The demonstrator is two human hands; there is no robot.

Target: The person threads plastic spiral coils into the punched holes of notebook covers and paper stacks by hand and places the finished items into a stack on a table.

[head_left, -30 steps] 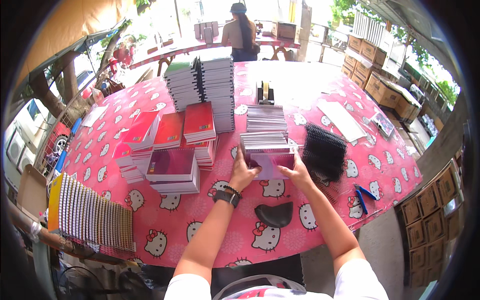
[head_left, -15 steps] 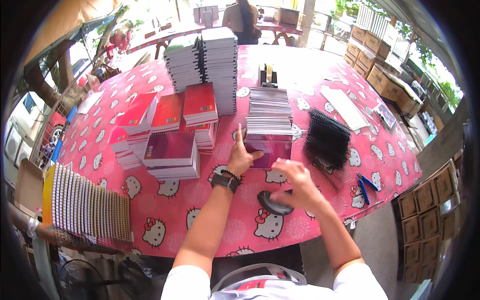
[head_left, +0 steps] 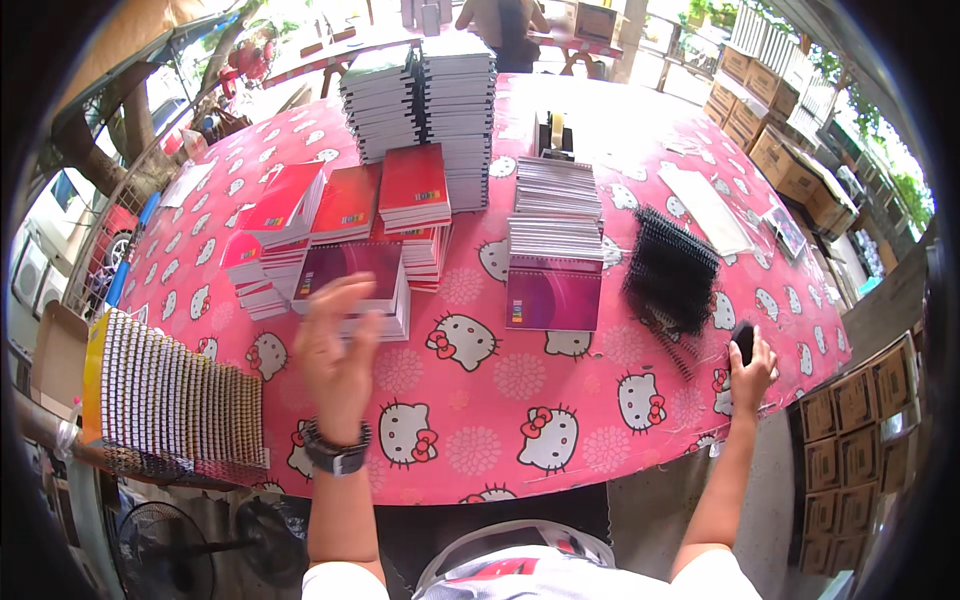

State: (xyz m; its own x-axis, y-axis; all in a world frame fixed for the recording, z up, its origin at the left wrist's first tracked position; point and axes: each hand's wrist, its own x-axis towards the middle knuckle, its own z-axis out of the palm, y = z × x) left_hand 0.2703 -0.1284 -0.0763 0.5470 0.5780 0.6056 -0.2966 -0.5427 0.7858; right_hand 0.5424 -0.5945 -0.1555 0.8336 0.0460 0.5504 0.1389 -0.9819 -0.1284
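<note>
My left hand (head_left: 335, 365), blurred with motion, is open with thumb and fingers apart. It hovers in front of the stack of purple-covered notebooks (head_left: 350, 270) and hides part of it. At the table's right side my right hand (head_left: 755, 375) is closed around a dark, rounded object (head_left: 742, 340), whose kind I cannot make out. Left of that hand lies a bundle of black binding coils (head_left: 672, 275). A row of spiral notebooks with a purple cover in front (head_left: 553, 298) lies at mid-table, touched by neither hand.
Red notebooks (head_left: 415, 185) lie in piles before tall spiral-bound stacks (head_left: 458, 130). A tape dispenser (head_left: 553, 137) stands behind the notebook row. More spiral notebooks (head_left: 180, 400) fill the left front corner. Cardboard boxes (head_left: 860, 440) stand off the right edge. A person (head_left: 505, 30) sits beyond the table.
My left hand has left the purple cover and moved left. My right hand has swung right, and the dark rounded object is gone from mid-table. The blue-handled cutters no longer show.
</note>
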